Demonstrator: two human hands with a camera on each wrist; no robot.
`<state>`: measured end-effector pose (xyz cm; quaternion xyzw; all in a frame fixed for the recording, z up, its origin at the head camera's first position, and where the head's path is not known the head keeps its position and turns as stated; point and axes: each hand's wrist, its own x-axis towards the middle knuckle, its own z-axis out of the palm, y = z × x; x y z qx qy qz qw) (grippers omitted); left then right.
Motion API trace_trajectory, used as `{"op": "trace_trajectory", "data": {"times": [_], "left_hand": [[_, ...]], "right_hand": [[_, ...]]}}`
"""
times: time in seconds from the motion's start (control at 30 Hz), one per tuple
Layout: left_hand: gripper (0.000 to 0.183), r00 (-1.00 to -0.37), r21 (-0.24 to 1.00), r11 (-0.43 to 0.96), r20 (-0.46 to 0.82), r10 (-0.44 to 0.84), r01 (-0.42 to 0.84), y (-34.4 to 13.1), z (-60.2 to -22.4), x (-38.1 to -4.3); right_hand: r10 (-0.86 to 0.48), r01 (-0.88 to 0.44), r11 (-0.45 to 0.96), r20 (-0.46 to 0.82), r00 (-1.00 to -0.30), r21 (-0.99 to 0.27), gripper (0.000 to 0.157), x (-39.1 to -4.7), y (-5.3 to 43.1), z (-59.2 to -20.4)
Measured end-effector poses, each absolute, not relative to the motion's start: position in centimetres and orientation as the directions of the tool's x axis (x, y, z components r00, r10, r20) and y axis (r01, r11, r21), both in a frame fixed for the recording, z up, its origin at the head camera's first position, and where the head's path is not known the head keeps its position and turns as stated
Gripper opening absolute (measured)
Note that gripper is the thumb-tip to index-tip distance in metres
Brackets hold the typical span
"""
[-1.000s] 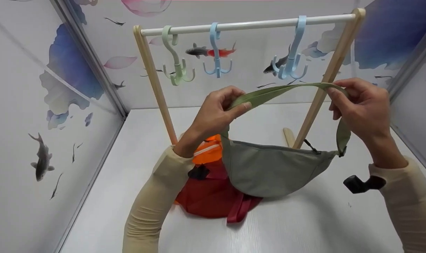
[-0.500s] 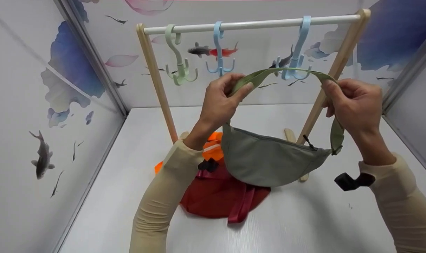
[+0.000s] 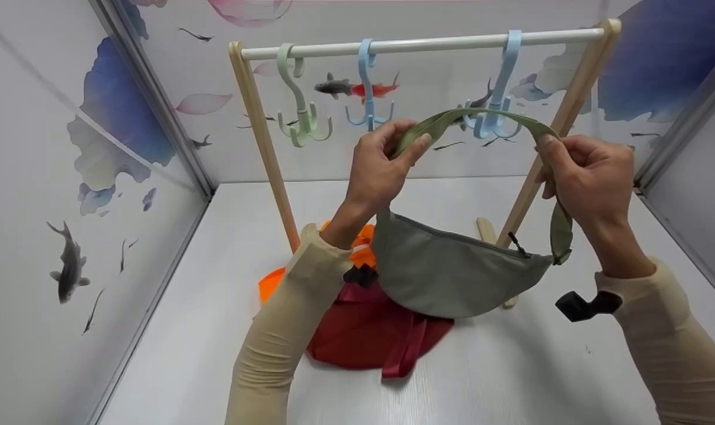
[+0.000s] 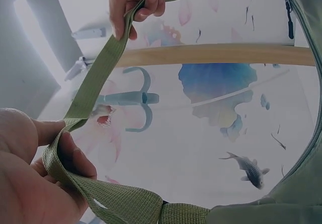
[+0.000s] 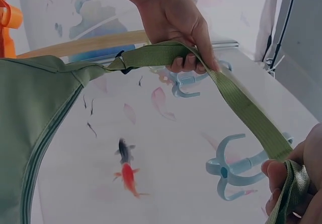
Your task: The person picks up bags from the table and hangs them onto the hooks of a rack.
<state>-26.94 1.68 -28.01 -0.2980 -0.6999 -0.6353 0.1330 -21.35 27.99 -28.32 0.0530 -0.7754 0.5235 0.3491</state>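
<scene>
A grey-green sling bag (image 3: 452, 271) hangs in the air from its green strap (image 3: 481, 111), zipper along the top edge. My left hand (image 3: 381, 162) pinches the strap's left part between thumb and fingers. On the right part, my right hand (image 3: 590, 177) grips the strap the same way. Between the hands the strap arches up in front of the right blue hook (image 3: 492, 121). The left wrist view shows the strap (image 4: 100, 78) running from one hand to the other. In the right wrist view the bag (image 5: 30, 123) fills the left side.
A rack with a white rail (image 3: 434, 43) and wooden legs stands behind. On the rail hang a green hook (image 3: 301, 121) and another blue hook (image 3: 366, 88). A dark red bag (image 3: 363, 336) and an orange item (image 3: 270, 284) lie on the white table below.
Both hands have come closer together, so the strap arches higher, now overlapping the right blue hook. The bag has risen slightly. Both hands keep their hold.
</scene>
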Motion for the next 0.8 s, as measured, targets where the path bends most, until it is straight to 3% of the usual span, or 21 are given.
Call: {"op": "trace_trajectory", "data": {"times": [0.8], "left_hand": [[0.033, -0.826, 0.847, 0.076, 0.486, 0.285, 0.525, 2.6, -29.1, -27.9]], "right_hand": [[0.242, -0.450, 0.451, 0.590, -0.770, -0.771, 0.027, -22.2, 27.8, -29.7]]}}
